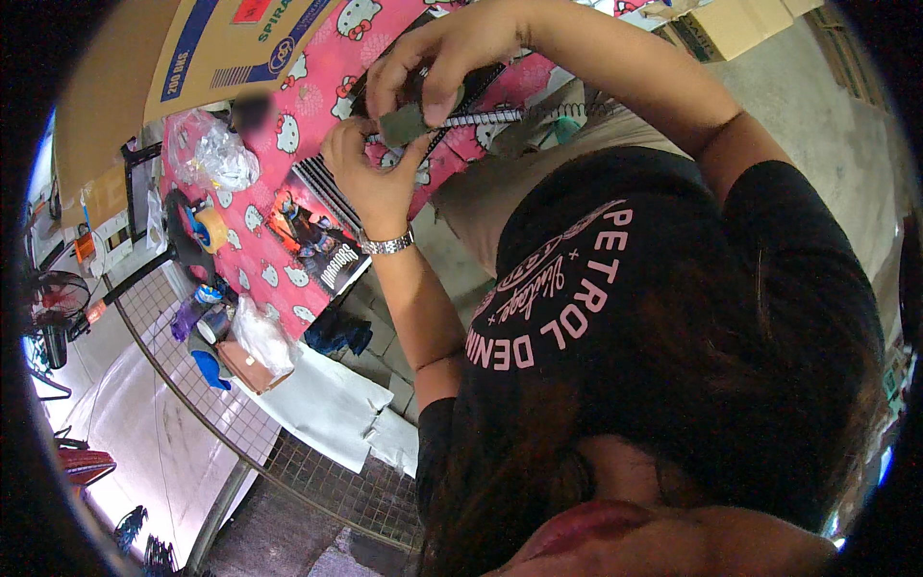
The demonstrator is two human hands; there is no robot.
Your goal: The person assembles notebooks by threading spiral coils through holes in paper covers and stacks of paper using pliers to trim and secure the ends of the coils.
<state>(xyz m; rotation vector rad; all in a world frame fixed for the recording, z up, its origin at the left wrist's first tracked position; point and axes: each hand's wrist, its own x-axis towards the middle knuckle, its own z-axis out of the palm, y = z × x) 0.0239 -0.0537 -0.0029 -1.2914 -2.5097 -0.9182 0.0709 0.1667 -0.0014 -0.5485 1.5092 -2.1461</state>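
Observation:
A dark spiral notebook (481, 85) lies beneath my hands, partly hidden by them. Along its near edge runs a binding edge (486, 118), from which a dark wire coil (577, 110) sticks out to the right. My right hand (460, 60) is closed, its thumb and fingers on a small dark green block (404, 126) at that edge. My left hand (377, 183), with a metal watch at the wrist, is closed around the notebook's left end, its thumb just below the block. Beside my left wrist rests a stack of notebooks (317, 236) with a picture cover.
A pink patterned cloth (252, 252) covers the table. Cardboard boxes stand at the upper left (231, 58) and upper right (735, 27). Clear plastic (221, 154), a tape roll (212, 231) and a brown pouch (252, 365) lie left, near a small fan (60, 308).

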